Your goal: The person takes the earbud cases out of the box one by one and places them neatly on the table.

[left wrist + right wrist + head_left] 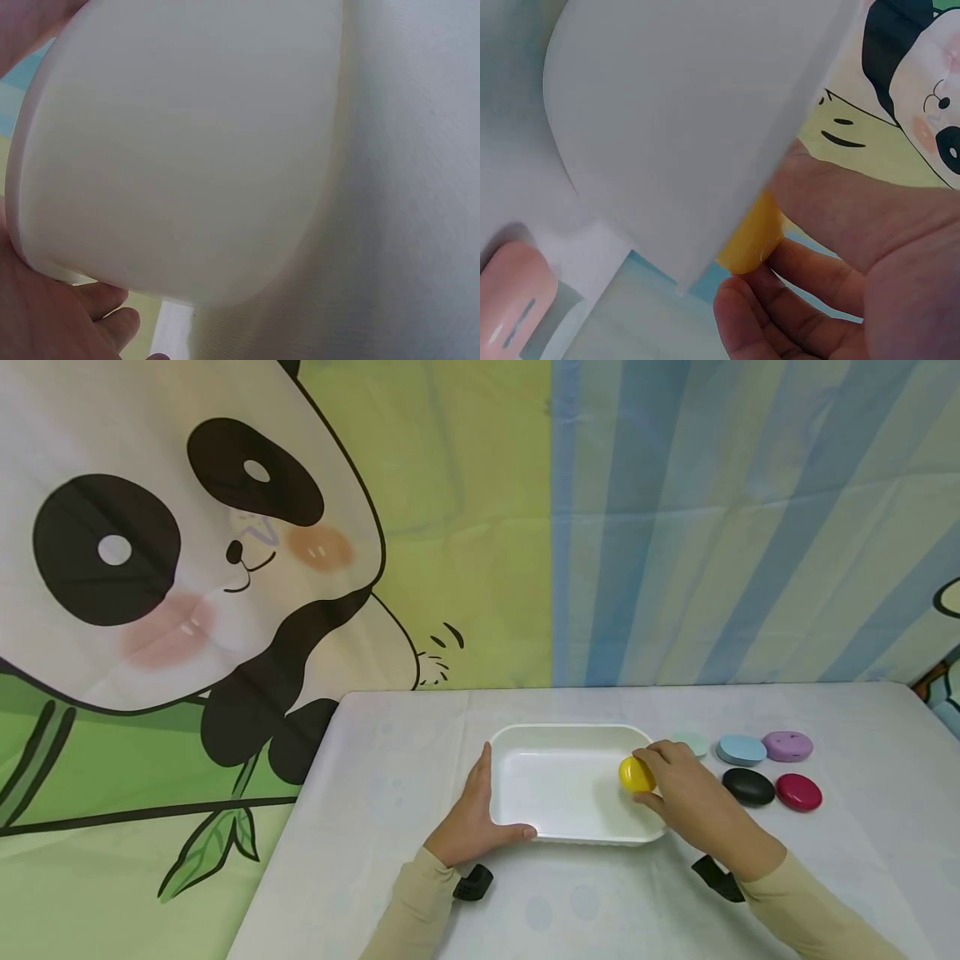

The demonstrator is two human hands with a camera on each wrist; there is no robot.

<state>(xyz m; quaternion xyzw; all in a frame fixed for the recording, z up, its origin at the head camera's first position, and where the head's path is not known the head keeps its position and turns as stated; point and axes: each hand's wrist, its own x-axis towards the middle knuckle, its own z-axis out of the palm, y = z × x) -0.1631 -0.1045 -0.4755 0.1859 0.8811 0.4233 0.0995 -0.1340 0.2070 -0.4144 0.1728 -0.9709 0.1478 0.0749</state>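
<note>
A white rectangular tray (558,777) with rounded corners lies on the table. My left hand (480,814) holds its left end, thumb on the near rim and fingers along the left side; in the left wrist view the tray's outer wall (187,150) fills the middle. Over the tray's right end, my right hand (686,793) pinches a smooth yellow rounded piece (636,774) between thumb and fingers. In the right wrist view the yellow piece (754,240) is partly hidden behind the tray wall (682,112). Whether it touches the tray floor I cannot tell.
Right of the tray lie several smooth oval pieces: pale green (692,743), partly behind my right hand, light blue (741,749), purple (787,746) with small holes, black (748,786) and red (798,792). A white cloth covers the table (585,902). Behind hangs a printed curtain (465,527).
</note>
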